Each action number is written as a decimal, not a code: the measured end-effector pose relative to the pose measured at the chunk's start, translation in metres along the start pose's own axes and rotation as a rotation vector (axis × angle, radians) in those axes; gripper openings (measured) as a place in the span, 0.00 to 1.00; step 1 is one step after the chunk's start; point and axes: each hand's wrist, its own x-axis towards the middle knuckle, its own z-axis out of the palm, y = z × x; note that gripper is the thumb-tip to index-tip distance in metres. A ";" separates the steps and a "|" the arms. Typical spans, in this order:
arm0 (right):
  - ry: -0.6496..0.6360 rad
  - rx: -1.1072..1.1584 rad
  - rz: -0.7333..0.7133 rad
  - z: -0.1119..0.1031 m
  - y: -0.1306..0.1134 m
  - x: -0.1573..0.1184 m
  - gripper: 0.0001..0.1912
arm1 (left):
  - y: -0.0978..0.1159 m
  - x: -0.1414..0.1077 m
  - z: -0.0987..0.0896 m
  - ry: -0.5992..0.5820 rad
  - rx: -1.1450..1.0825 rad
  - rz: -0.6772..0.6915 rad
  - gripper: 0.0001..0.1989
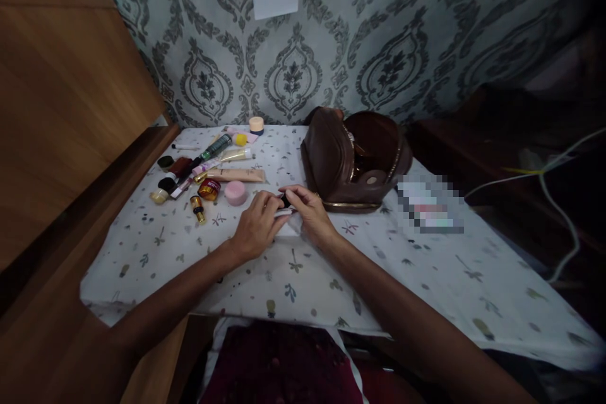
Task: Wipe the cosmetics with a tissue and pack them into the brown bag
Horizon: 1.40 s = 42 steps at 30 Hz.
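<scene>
My left hand [258, 224] and my right hand [310, 214] meet over the table, fingers closed around a small dark item [285, 200]. Its kind is mostly hidden by my fingers. A thin white piece [288, 227], like a tissue or wipe, shows beneath it between my hands. Left of my left hand sits a round pink container [235, 192]. Beyond it lie a beige squeeze tube [237, 175], a dark red and gold jar [209, 189] and a small amber bottle [197, 209]. Close to my right hand stands an unzipped brown bag [331, 158].
More cosmetics crowd the table's back left, among them a green tube [216, 147] and a cream-lidded jar [256, 125]. A blurred-out flat item [430, 205] lies right of the bag. A wooden panel [71, 107] borders the left; a white cable [563, 202] hangs right.
</scene>
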 end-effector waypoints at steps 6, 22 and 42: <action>-0.045 0.142 0.088 -0.002 0.003 0.001 0.22 | -0.023 -0.011 -0.004 -0.031 -0.087 -0.164 0.12; -0.065 -0.232 -0.126 -0.007 0.012 0.002 0.27 | -0.018 -0.065 -0.045 -0.438 0.442 -0.143 0.20; -0.105 -0.368 -0.248 -0.007 0.006 -0.001 0.26 | 0.006 0.000 -0.029 -0.187 0.446 0.123 0.11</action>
